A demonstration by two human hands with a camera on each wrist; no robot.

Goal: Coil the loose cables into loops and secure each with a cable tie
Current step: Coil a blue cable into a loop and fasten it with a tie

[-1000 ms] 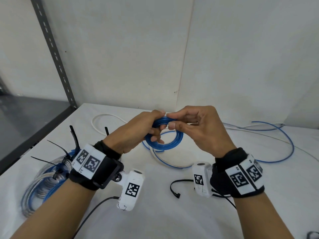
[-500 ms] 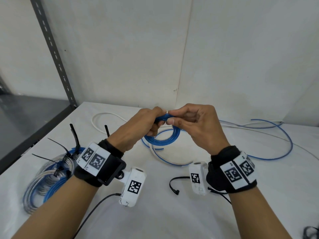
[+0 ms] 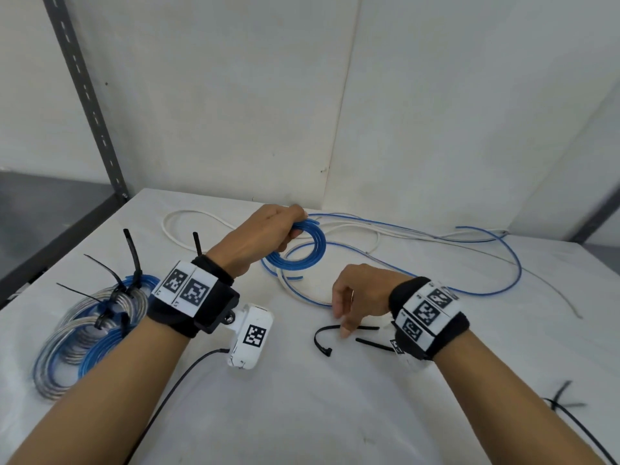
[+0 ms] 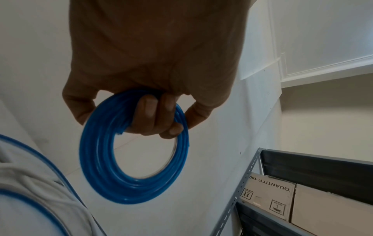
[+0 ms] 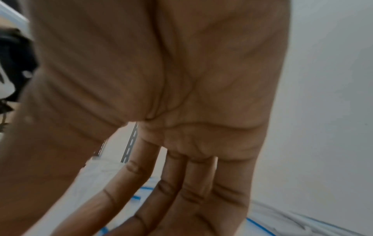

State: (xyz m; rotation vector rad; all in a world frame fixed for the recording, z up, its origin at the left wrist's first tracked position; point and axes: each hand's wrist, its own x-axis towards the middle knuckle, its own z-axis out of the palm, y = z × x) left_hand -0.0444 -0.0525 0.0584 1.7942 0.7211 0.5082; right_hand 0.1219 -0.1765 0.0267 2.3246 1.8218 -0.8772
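My left hand (image 3: 268, 229) grips a small coil of blue cable (image 3: 312, 250) above the white table; in the left wrist view its fingers (image 4: 155, 115) curl through the blue coil (image 4: 125, 167). My right hand (image 3: 352, 297) hangs over a loose black cable tie (image 3: 322, 340) on the table, fingers extended downward and relaxed, one fingertip at the tie. In the right wrist view the right hand's fingers (image 5: 181, 191) are straight and hold nothing. Loose blue cable (image 3: 503, 260) and white cable (image 3: 188, 216) trail across the back of the table.
Several blue and clear coils (image 3: 90, 327) bound with black ties lie at the left. More black ties (image 3: 567, 404) lie at the right edge. A metal shelf upright (image 3: 87, 99) stands left, with cardboard boxes (image 4: 268, 196) on the shelving. Walls close off the back.
My right hand let go of the blue coil and dropped toward me to the black tie. My left hand keeps the coil and has moved slightly away.
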